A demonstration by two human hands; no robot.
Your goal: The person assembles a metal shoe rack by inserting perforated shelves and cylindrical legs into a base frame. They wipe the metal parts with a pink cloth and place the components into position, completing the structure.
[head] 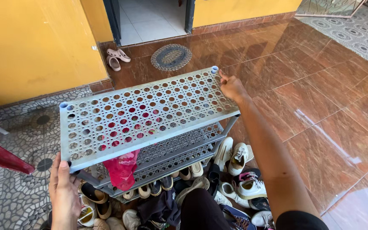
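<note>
A: What's at nine o'clock?
B: The left hand (64, 194) clasps the rack (143, 115) at its near corner, thumb on top, steadying it.
A: The rack itself?
B: Centre, tilted over the shoes (239, 170), a red cloth (122, 168) hanging under its top shelf.
A: At two o'clock?
B: The right hand (231, 87) pinches the far corner, balancing the other end.

One grey perforated shoe rack (150, 115), three shelves showing. One red cloth (122, 168) hanging off the second shelf's left edge. Two pink sandals (116, 58) and one round doormat (171, 57) lying by the doorway. Two hands showing: left hand (63, 194), right hand (231, 87). Shoe pile (235, 174) underneath: overlapping, not countable.
</note>
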